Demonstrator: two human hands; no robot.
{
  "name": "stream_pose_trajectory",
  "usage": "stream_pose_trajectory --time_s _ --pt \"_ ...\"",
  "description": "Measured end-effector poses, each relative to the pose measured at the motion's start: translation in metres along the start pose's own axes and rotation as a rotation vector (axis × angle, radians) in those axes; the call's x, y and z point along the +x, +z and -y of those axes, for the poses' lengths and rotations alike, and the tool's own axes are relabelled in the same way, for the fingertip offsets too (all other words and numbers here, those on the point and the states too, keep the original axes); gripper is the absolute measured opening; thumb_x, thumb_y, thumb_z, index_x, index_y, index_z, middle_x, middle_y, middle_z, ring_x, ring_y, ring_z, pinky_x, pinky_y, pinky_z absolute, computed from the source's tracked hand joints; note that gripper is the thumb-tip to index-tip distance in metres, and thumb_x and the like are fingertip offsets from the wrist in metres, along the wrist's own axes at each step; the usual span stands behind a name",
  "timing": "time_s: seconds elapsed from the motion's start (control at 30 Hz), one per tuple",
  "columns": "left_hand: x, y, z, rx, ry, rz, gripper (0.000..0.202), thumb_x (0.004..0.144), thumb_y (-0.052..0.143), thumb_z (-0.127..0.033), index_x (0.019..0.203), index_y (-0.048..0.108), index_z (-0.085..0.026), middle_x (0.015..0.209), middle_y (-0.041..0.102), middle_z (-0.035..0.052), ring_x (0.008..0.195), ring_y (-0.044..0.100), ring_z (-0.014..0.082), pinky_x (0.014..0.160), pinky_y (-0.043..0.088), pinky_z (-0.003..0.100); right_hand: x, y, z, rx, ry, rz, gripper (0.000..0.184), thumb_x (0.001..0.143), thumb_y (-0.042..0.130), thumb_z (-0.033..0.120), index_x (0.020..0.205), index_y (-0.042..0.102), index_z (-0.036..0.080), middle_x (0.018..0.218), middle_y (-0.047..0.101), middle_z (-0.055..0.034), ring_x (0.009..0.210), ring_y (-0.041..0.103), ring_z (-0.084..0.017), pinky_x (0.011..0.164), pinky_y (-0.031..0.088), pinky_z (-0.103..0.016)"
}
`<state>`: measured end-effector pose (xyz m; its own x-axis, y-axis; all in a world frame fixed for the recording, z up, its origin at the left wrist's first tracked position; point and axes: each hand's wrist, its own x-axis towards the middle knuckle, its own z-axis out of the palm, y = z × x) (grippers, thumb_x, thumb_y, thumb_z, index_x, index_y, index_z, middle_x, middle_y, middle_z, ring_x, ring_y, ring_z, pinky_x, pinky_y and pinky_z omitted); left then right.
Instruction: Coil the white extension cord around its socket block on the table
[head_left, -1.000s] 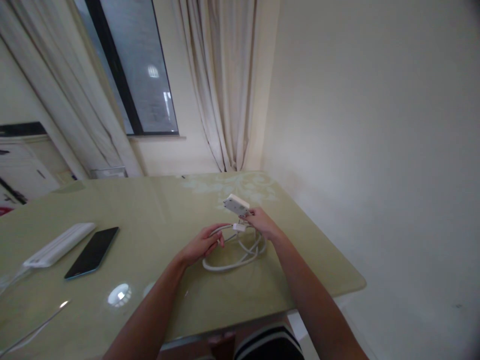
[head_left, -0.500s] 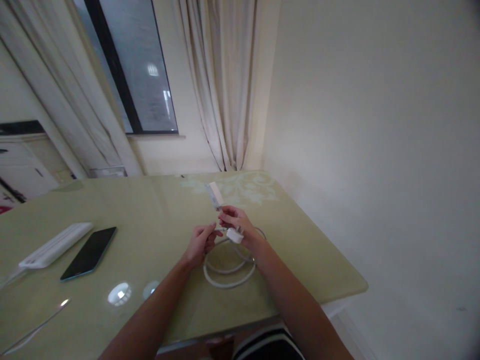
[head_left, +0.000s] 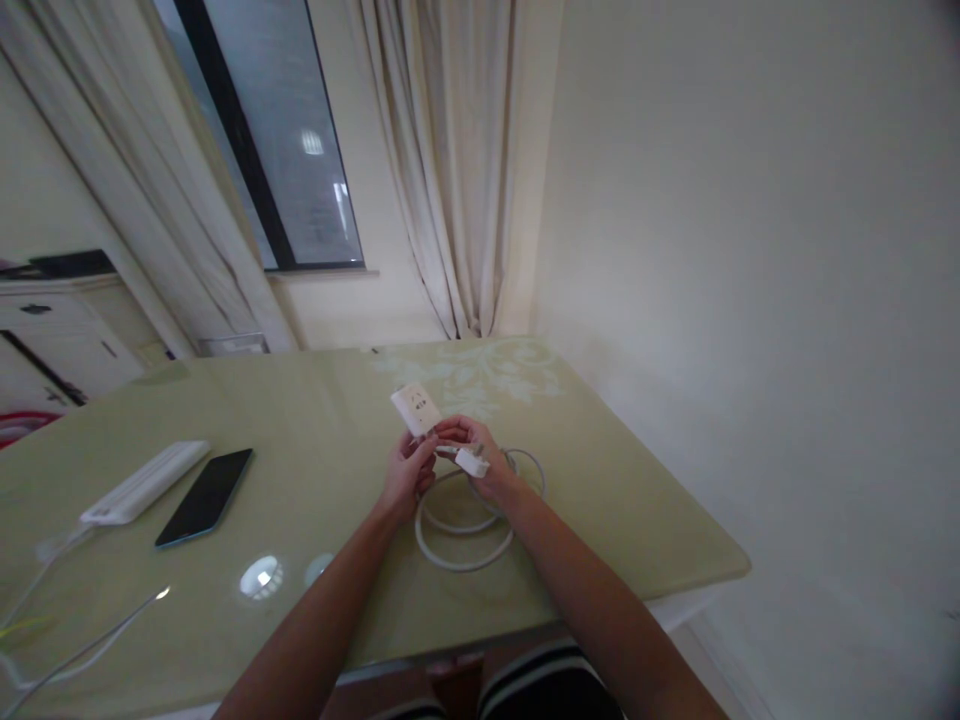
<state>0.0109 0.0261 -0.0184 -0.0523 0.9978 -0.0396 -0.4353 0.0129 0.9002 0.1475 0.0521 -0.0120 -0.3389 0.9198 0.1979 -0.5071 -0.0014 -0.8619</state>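
A white extension cord is between my hands above the table. Its socket block [head_left: 416, 408] tilts up with the outlet holes showing. My left hand [head_left: 407, 478] is closed, thumb and fingers pinching at the lower end of the block. Close beside it, my right hand [head_left: 484, 450] is closed round the cord, its fingertips also at the base of the block. The white plug [head_left: 472, 462] lies against the right palm, prongs upward. Below both hands hang loose loops of the white cable [head_left: 465, 567]. Exactly which part each fingertip grips is partly hidden.
To the left lie a white power strip [head_left: 146, 485] and a black phone [head_left: 206, 498]. A thin white charging cable [head_left: 112, 635] lies near the front left. The glass-covered table [head_left: 637, 530] runs close to the wall on the right. Curtains hang behind.
The socket block has turned so its outlet face shows and tilts left. My left hand has moved up to its base. The view has shifted slightly left.
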Motion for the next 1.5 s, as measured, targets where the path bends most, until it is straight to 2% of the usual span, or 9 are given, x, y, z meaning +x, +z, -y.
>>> stream_pose_trajectory --time_s 0.07,0.27,0.43,0.6,0.77,0.9,1.07,1.3,1.5 --pt "0.000 0.000 0.001 0.021 -0.008 -0.027 0.051 0.066 0.087 -0.047 0.098 0.060 -0.020 0.052 0.040 -0.0127 0.035 0.024 0.0015 0.035 0.013 0.016 0.000 0.000 -0.001 -0.057 0.001 0.035 0.037 0.064 0.089 0.037 0.092 0.072 0.019 0.090 0.076 -0.0074 0.084 0.071 -0.022 0.084 0.056 -0.035" --pt "0.000 0.003 0.001 -0.011 0.008 -0.107 0.049 0.062 0.089 -0.050 0.084 0.062 -0.017 0.050 0.047 -0.0091 0.037 0.030 0.0016 0.036 0.018 0.017 0.000 -0.001 0.000 -0.113 0.015 0.156 0.047 0.067 0.088 0.045 0.102 0.071 0.020 0.100 0.076 -0.0093 0.094 0.072 -0.025 0.092 0.055 -0.041" --pt "0.002 0.006 0.004 -0.053 0.073 -0.165 0.059 0.057 0.090 -0.058 0.090 0.065 -0.015 0.066 0.065 -0.0005 0.049 0.054 0.0082 0.041 0.033 0.019 -0.009 0.008 0.007 -0.334 -0.133 0.217 0.054 0.069 0.088 0.042 0.116 0.068 0.026 0.111 0.073 -0.0078 0.108 0.067 -0.026 0.099 0.051 -0.042" --pt "0.007 0.002 0.011 0.023 0.108 -0.191 0.055 0.071 0.076 -0.069 0.082 0.058 -0.018 0.048 0.038 -0.0109 0.037 0.031 0.0042 0.038 0.020 0.018 -0.013 0.018 0.007 -0.580 -0.278 -0.005 0.024 0.088 0.070 0.047 0.100 0.073 0.026 0.105 0.072 -0.0076 0.103 0.066 -0.025 0.095 0.049 -0.039" --pt "0.001 0.005 0.006 0.127 0.140 -0.101 0.059 0.075 0.066 -0.077 0.079 0.059 -0.018 0.048 0.038 -0.0091 0.040 0.031 0.0057 0.040 0.020 0.019 -0.016 0.013 0.007 -0.805 -0.288 -0.289 0.036 0.081 0.077 0.050 0.106 0.067 0.027 0.093 0.070 -0.0058 0.087 0.064 -0.024 0.082 0.048 -0.035" --pt "-0.003 0.008 0.002 0.087 0.160 -0.092 0.056 0.080 0.062 -0.075 0.081 0.058 -0.019 0.047 0.034 -0.0099 0.039 0.027 0.0056 0.039 0.018 0.019 -0.016 0.001 0.008 -0.954 -0.212 -0.391 0.053 0.080 0.077 0.051 0.123 0.056 0.027 0.074 0.064 0.0015 0.070 0.061 -0.020 0.069 0.043 -0.029" --pt "0.001 0.005 0.002 0.114 0.195 -0.025 0.048 0.082 0.069 -0.065 0.085 0.055 -0.019 0.047 0.037 -0.0108 0.039 0.028 0.0056 0.039 0.020 0.019 -0.004 -0.004 0.006 -0.820 -0.244 -0.377 0.039 0.082 0.073 0.051 0.107 0.058 0.025 0.067 0.063 0.0049 0.063 0.060 -0.016 0.063 0.043 -0.026" --pt "0.005 0.007 -0.006 0.020 0.216 -0.045 0.053 0.062 0.090 -0.048 0.080 0.049 -0.020 0.061 0.052 -0.0081 0.052 0.048 0.0056 0.049 0.035 0.017 0.010 -0.024 0.021 -0.428 -0.195 -0.309 0.057 0.056 0.091 0.043 0.098 0.061 0.021 0.075 0.064 0.0044 0.067 0.061 -0.013 0.062 0.048 -0.026" --pt "0.003 0.008 -0.009 -0.026 0.125 -0.025 0.058 0.056 0.094 -0.042 0.084 0.047 -0.021 0.067 0.057 -0.0078 0.054 0.052 0.0061 0.051 0.038 0.018 0.015 -0.031 0.012 -0.306 -0.271 -0.476 0.071 0.053 0.093 0.040 0.110 0.056 0.021 0.083 0.064 0.0033 0.075 0.063 -0.015 0.071 0.053 -0.028"
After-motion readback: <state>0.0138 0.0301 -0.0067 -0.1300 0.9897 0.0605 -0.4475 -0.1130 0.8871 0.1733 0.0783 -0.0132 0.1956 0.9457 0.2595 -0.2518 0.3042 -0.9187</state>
